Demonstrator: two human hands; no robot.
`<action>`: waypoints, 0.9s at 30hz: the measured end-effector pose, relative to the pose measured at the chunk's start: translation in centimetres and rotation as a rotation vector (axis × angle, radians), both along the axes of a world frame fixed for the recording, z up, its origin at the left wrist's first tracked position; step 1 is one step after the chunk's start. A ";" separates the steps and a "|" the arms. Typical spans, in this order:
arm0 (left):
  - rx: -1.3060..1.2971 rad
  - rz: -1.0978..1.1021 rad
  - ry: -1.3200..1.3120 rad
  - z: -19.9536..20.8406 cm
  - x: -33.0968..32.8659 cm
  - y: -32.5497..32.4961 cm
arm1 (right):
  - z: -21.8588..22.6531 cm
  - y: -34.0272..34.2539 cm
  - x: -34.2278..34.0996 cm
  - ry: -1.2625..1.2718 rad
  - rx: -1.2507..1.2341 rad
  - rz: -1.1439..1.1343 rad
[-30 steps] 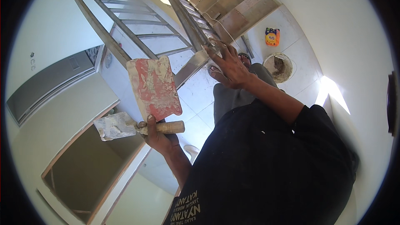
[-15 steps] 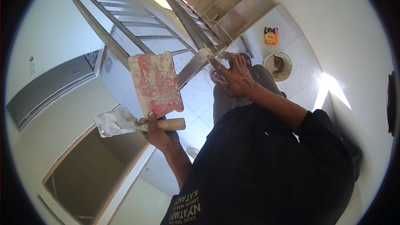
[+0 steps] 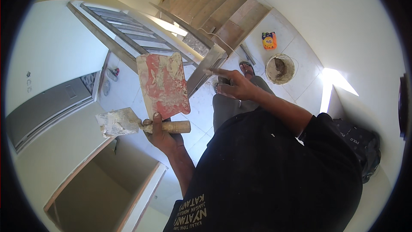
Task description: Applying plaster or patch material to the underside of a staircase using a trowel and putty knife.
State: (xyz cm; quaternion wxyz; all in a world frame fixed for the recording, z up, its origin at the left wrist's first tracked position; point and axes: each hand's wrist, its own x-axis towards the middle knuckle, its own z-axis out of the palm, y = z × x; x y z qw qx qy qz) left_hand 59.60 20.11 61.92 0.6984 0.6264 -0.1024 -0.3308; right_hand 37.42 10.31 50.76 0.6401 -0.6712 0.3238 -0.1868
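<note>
My left hand [image 3: 163, 136] is closed around a trowel [image 3: 174, 127] with a wooden handle and a plaster-smeared metal blade pointing left. The same hand also carries a red rectangular putty board [image 3: 162, 87], streaked with dried cream filler, standing up beyond the thumb. My right hand [image 3: 241, 87] has its index finger stretched toward the wooden stair post [image 3: 211, 65]. Its fingers are apart, with no tool in them, though pale smears show near the fingertip. Whether that finger touches the post I cannot tell.
A filler-crusted bucket [image 3: 293, 69] stands on the tiles beside an orange-and-blue packet [image 3: 269, 41]. Wooden stairs [image 3: 234, 10] and a railing [image 3: 107, 38] lie ahead. A black bag [image 3: 358, 146] rests by the right wall. Sandals [image 3: 112, 74] lie farther left.
My right hand has drawn slightly down from the post top, its index finger now extended. The view has shifted, bringing the bag and sandals into clearer sight. My left hand keeps its hold.
</note>
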 end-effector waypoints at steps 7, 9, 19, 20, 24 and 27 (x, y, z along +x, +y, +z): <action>-0.067 -0.008 0.043 -1.4 1.0 0.8 | 0.9 -1.4 1.1 0.165 -0.023 -0.337; -0.076 -0.024 0.048 -1.5 1.1 0.8 | 1.3 -1.8 1.2 0.078 0.118 -0.258; -0.007 -0.221 0.032 -3.6 4.4 1.7 | 2.5 -1.5 -2.9 -0.739 0.613 -0.300; -0.014 -0.202 0.027 -3.5 4.9 1.9 | 2.5 -2.2 -3.9 -0.763 0.521 -0.230; -0.011 -0.490 0.083 -2.6 5.7 1.2 | 4.7 -2.7 -3.7 -0.618 0.254 -0.350; -0.064 -0.755 0.149 -2.6 5.9 0.4 | 3.6 -2.7 -2.0 -0.735 0.201 -0.076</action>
